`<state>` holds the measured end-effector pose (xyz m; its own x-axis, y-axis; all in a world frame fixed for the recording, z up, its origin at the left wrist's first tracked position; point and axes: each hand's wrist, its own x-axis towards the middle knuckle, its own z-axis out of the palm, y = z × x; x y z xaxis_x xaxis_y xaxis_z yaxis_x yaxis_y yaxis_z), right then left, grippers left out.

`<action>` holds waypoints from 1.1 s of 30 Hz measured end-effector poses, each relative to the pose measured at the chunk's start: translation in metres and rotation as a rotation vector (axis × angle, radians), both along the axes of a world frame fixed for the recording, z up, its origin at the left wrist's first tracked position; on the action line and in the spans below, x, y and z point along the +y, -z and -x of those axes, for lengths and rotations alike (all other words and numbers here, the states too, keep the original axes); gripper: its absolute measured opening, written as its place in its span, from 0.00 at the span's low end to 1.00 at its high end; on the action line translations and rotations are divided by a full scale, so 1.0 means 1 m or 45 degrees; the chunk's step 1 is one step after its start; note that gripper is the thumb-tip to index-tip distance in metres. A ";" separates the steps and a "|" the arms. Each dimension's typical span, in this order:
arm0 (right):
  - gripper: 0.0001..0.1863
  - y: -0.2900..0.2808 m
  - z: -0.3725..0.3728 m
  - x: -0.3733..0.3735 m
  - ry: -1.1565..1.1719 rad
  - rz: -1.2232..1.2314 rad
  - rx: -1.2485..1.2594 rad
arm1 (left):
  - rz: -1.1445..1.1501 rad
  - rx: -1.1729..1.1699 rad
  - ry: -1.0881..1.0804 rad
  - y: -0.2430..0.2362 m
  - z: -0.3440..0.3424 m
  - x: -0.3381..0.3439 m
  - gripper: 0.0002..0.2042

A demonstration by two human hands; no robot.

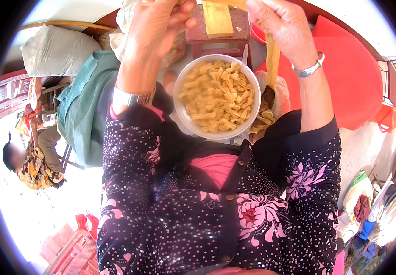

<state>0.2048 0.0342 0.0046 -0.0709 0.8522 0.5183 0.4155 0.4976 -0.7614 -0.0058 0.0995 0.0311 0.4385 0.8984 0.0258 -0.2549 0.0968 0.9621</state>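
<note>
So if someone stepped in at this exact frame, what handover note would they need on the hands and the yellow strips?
Left hand: raised, fingers pinched shut; what they grip is hidden.
Right hand: raised, holding a long yellow strip that hangs down beside the bowl.
White bowl: on the lap, nearly full of short yellow pieces.
Small wooden stool with a board stands just beyond the bowl.
Done: many pieces in the bowl. Left: the hanging strip, still whole.

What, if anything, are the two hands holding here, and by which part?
Both hands pinch a long yellow strip near its top: the right hand clearly, the left hand's grip partly cut off. It hangs beside the white bowl.
</note>
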 end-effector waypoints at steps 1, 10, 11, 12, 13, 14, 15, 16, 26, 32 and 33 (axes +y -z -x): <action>0.19 0.004 0.002 0.008 0.031 -0.174 0.017 | -0.011 -0.013 -0.015 -0.006 -0.002 -0.001 0.08; 0.21 -0.025 0.008 0.020 0.246 0.241 -0.057 | 0.015 -0.002 -0.097 -0.009 -0.011 0.018 0.05; 0.20 -0.024 0.007 0.021 0.256 0.242 -0.085 | 0.015 0.021 -0.103 -0.006 -0.011 0.020 0.06; 0.20 -0.022 0.007 0.023 0.267 0.242 -0.114 | 0.014 0.044 -0.108 -0.003 -0.012 0.023 0.06; 0.20 -0.019 0.006 0.025 0.249 0.262 -0.086 | 0.013 0.066 -0.113 0.001 -0.013 0.027 0.06; 0.21 -0.017 0.001 0.027 0.256 0.292 -0.069 | 0.008 0.081 -0.101 0.007 -0.020 0.034 0.06; 0.21 -0.009 0.001 0.033 0.226 0.313 -0.031 | -0.009 0.120 -0.122 0.015 -0.021 0.041 0.06; 0.21 0.006 -0.002 0.043 0.250 0.140 -0.173 | -0.025 0.158 -0.141 0.023 -0.022 0.045 0.06; 0.21 0.020 -0.005 0.002 -0.056 0.605 0.504 | -0.095 0.858 0.333 0.020 0.033 -0.012 0.13; 0.20 -0.016 0.008 -0.033 -0.122 0.459 0.625 | -0.028 1.135 0.822 0.069 0.026 -0.053 0.21; 0.20 -0.019 0.007 -0.038 -0.120 0.449 0.675 | 0.008 1.131 0.836 0.075 0.024 -0.057 0.21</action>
